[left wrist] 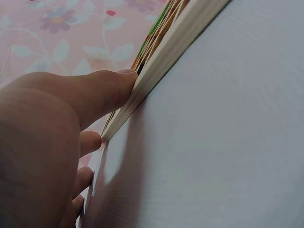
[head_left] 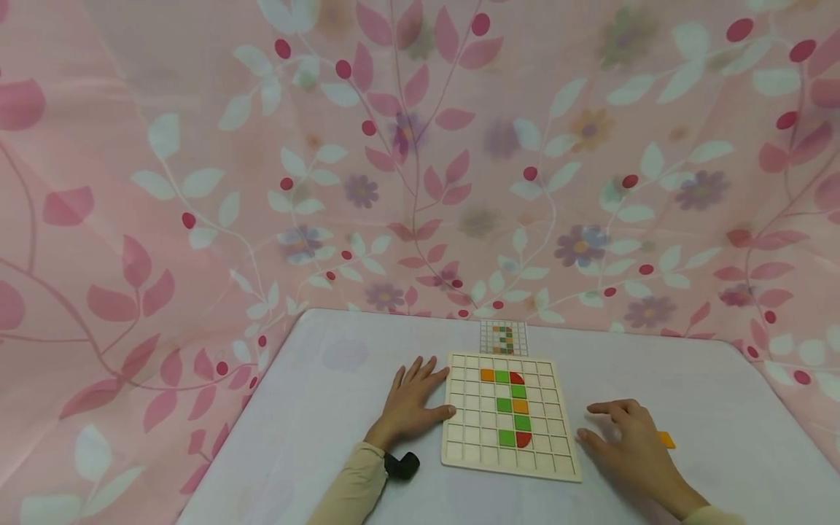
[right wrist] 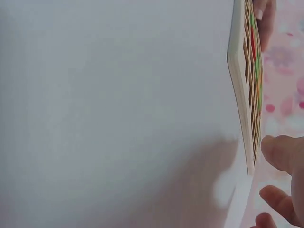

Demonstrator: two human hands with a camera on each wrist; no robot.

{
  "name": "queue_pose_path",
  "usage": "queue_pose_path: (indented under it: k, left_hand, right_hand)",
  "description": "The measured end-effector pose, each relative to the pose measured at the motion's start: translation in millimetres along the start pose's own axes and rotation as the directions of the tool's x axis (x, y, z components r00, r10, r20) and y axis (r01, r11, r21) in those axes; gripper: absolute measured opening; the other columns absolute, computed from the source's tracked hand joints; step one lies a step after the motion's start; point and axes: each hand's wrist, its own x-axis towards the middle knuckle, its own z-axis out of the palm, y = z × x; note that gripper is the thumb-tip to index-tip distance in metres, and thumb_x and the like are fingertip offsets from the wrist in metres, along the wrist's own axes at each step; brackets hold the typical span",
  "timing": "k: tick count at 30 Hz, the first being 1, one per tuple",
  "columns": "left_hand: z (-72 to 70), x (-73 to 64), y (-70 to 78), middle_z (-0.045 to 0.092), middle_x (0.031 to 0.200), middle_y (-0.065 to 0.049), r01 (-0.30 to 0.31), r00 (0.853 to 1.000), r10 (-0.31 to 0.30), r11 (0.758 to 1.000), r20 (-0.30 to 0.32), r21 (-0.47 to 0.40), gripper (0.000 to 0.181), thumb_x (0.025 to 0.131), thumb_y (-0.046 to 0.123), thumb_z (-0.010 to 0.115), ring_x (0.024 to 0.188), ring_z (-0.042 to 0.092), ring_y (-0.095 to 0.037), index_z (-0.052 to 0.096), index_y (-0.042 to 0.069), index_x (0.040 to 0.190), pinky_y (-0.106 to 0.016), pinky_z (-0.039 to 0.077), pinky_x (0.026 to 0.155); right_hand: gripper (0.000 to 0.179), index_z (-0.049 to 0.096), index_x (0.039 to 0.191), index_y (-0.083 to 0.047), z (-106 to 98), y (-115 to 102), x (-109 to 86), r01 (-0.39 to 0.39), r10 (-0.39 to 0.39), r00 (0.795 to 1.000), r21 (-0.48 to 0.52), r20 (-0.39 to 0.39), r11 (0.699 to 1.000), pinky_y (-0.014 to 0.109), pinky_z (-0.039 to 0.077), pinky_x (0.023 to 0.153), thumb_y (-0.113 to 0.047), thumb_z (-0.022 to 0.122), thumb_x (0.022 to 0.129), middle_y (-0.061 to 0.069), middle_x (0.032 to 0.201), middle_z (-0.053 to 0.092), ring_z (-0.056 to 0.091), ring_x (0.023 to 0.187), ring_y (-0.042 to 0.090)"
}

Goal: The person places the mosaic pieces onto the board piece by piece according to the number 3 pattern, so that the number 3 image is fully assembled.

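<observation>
A pale wooden grid board (head_left: 472, 419) lies on the table, with several green, orange and red tiles set in its cells. Two of the tiles are red with a rounded corner, one (head_left: 517, 378) high on the board and the other (head_left: 523, 440) low. My left hand (head_left: 410, 401) rests at the board's left side, fingers spread; its thumb (left wrist: 109, 90) touches the edge in the left wrist view. Right of the board is my right hand (head_left: 626, 441), thumb and index finger apart with nothing between them. An orange tile (head_left: 666, 440) shows on the table beyond that hand, partly hidden by it.
A small printed grid card (head_left: 488, 339) with a similar coloured figure lies just behind the board. The white-covered table (head_left: 367, 364) ends at a pink floral curtain (head_left: 420, 182). A black wrist device (head_left: 402, 466) sits on the left wrist.
</observation>
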Motion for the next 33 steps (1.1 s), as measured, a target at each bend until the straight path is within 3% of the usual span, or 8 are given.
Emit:
queue_pose_path:
  k: [5, 13, 19, 26, 29, 33]
  left_hand:
    - [0.8, 0.1, 1.8, 0.032, 0.175, -0.008, 0.006, 1.000, -0.006, 1.000, 0.009, -0.006, 0.078, 0.095, 0.057, 0.067, 0.166, 0.016, -0.036, 0.049, 0.020, 0.161, -0.065, 0.007, 0.131]
    - [2.7, -0.1, -0.6, 0.032, 0.175, -0.008, 0.000, 1.000, 0.000, 1.000, -0.008, 0.001, 0.077, 0.095, 0.058, 0.066, 0.166, 0.016, -0.036, 0.049, 0.021, 0.161, -0.065, 0.009, 0.131]
    - [-0.1, -0.9, 0.9, 0.032, 0.175, -0.009, 0.001, 1.000, -0.001, 1.000, -0.006, -0.001, 0.077, 0.095, 0.056, 0.066, 0.165, 0.016, -0.037, 0.049, 0.021, 0.161, -0.066, 0.008, 0.131]
    - [0.6, -0.5, -1.2, 0.032, 0.174, -0.009, -0.004, 1.000, 0.004, 1.000, -0.008, 0.016, 0.078, 0.094, 0.056, 0.068, 0.165, 0.018, -0.038, 0.049, 0.020, 0.161, -0.066, 0.010, 0.130]
    - [0.3, 0.1, -1.0, 0.031, 0.175, -0.009, -0.001, 1.000, 0.001, 1.000, -0.006, 0.016, 0.078, 0.095, 0.056, 0.067, 0.165, 0.017, -0.037, 0.048, 0.021, 0.161, -0.066, 0.009, 0.131]
    - [0.7, 0.4, -0.3, 0.031, 0.175, -0.008, 0.006, 1.000, -0.006, 1.000, -0.002, 0.010, 0.077, 0.095, 0.057, 0.066, 0.166, 0.016, -0.036, 0.048, 0.022, 0.161, -0.065, 0.009, 0.131]
  right_hand:
    - [0.055, 0.069, 0.124, 0.001, -18, 26, -4.5, -0.032, 0.029, 0.997, -0.040, -0.076, 0.999, 0.055, 0.045, 0.078, -0.029, 0.091, 0.084, 0.035, 0.123, 0.056, 0.051, 0.108, 0.049]
    - [0.076, 0.056, 0.135, 0.012, -47, 63, -4.5, -0.127, 0.135, 0.988, -0.105, 0.072, 0.986, 0.075, 0.043, 0.087, -0.046, 0.081, 0.092, 0.051, 0.131, 0.046, 0.041, 0.116, 0.066]
    - [0.081, 0.056, 0.132, 0.015, -52, 82, -9.5, -0.160, 0.179, 0.975, -0.150, 0.129, 0.976, 0.073, 0.045, 0.087, -0.049, 0.081, 0.089, 0.046, 0.123, 0.056, 0.047, 0.111, 0.061]
    - [0.079, 0.057, 0.131, 0.015, -53, 89, -12.9, -0.163, 0.184, 0.974, -0.158, 0.128, 0.974, 0.049, 0.049, 0.074, -0.049, 0.079, 0.092, 0.034, 0.116, 0.066, 0.059, 0.102, 0.047]
    - [0.083, 0.055, 0.130, 0.017, -53, 89, -13.3, -0.211, 0.237, 0.959, -0.163, 0.159, 0.964, 0.050, 0.050, 0.075, -0.054, 0.076, 0.093, 0.032, 0.112, 0.065, 0.058, 0.100, 0.043]
    - [0.090, 0.053, 0.130, 0.019, -53, 88, -14.9, -0.301, 0.332, 0.921, -0.168, 0.205, 0.939, 0.056, 0.051, 0.079, -0.061, 0.072, 0.093, 0.033, 0.110, 0.062, 0.055, 0.096, 0.040]
